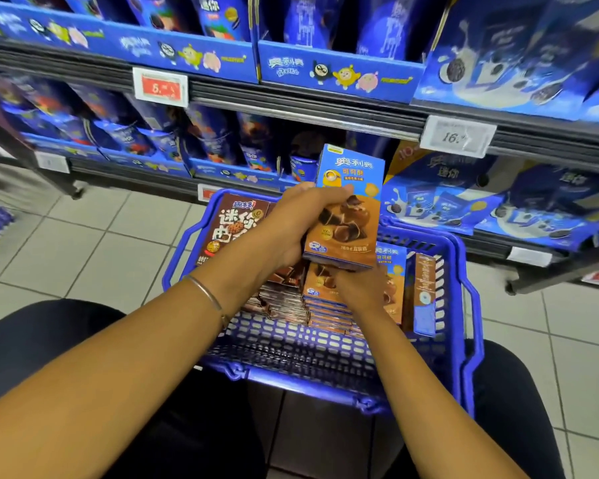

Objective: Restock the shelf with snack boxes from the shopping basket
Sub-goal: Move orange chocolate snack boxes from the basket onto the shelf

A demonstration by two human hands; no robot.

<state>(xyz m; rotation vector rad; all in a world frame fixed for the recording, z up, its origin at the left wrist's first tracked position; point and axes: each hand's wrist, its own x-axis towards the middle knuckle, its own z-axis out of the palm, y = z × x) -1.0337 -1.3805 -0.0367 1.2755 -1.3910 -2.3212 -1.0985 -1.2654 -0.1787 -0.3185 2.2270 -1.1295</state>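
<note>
Left hand point(300, 224) curled round left edge of snack box point(351, 209). Box upright, lifted over far edge of shopping basket point(291, 383); more boxes point(325, 307) stacked inside. Right hand point(355, 286) just under box bottom, grip unclear. Judged light, thin glossy cardboard, crushable — hold narrow sides, not faces. Shelf point(291, 110) beyond.

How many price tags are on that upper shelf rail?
2: a red price tag toward the left, a white price tag toward the right. Others may lie outside the frame.
</note>
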